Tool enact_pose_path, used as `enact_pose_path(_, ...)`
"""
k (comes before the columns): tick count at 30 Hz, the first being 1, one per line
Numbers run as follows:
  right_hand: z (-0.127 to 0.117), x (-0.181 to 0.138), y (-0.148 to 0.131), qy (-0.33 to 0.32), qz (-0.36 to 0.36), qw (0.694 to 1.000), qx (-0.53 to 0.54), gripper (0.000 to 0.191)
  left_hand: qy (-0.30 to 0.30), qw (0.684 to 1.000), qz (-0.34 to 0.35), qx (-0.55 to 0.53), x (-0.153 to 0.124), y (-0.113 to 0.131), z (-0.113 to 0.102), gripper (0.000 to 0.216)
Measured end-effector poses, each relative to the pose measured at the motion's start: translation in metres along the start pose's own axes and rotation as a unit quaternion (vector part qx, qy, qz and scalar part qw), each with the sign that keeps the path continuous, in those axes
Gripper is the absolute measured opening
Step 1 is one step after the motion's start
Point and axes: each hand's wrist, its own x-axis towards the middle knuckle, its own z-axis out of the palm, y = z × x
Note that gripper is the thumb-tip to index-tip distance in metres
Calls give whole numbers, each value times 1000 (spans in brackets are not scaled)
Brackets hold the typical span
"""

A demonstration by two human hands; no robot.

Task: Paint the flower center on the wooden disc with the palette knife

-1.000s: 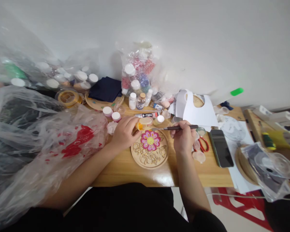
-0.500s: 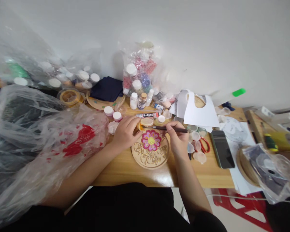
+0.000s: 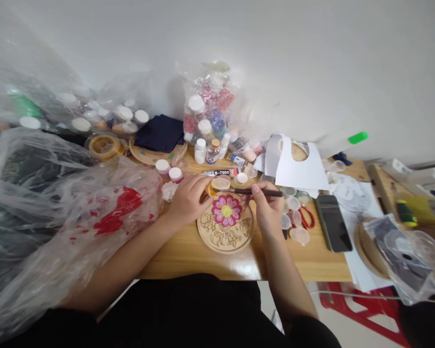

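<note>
A round wooden disc [image 3: 225,236] lies on the table in front of me, with a pink and yellow flower [image 3: 226,210] and gold outlines on it. My right hand [image 3: 267,209] pinches a thin dark brush [image 3: 258,192], its tip reaching left to a small open pot with yellow contents [image 3: 217,185]. My left hand [image 3: 187,199] is curled around that pot, just above the disc's upper left edge.
Large plastic bags [image 3: 58,203] fill the left side. Bottles, jars and a bead bag [image 3: 208,113] crowd the back, with a glue tube [image 3: 221,172]. Red scissors [image 3: 306,216], small lids, a phone [image 3: 330,221] and white paper [image 3: 297,166] lie right.
My right hand moved left with the brush, bringing its tip from over the disc's right side to the pot held by my left hand. The left hand stayed put.
</note>
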Motion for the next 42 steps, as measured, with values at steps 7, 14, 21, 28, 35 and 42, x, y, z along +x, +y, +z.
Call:
enact_pose_path(7, 1, -1, -3, -6, 10, 1000, -29, 32, 3, 1000, 9, -6, 0, 0, 0, 31)
enact_pose_path(14, 0, -2, -3, -13, 13, 999, -35, 35, 6, 1000, 10, -8, 0, 0, 0, 31)
enact_pose_path(21, -1, -3, -1, -13, 6, 998, -58, 35, 4, 1000, 2, -23, 0, 0, 0, 32)
enact_pose_path(28, -2, -4, -4, -21, -8, 997, -80, 33, -3, 1000, -6, -26, 0, 0, 0, 31)
enact_pose_path(35, -5, -4, -5, -55, -35, 994, -93, 22, -10, 1000, -15, -25, 0, 1, -1, 29)
enact_pose_path(42, -4, -3, -11, -82, -83, 989, -87, 10, -9, 1000, -9, 0, 2, 2, -1, 24)
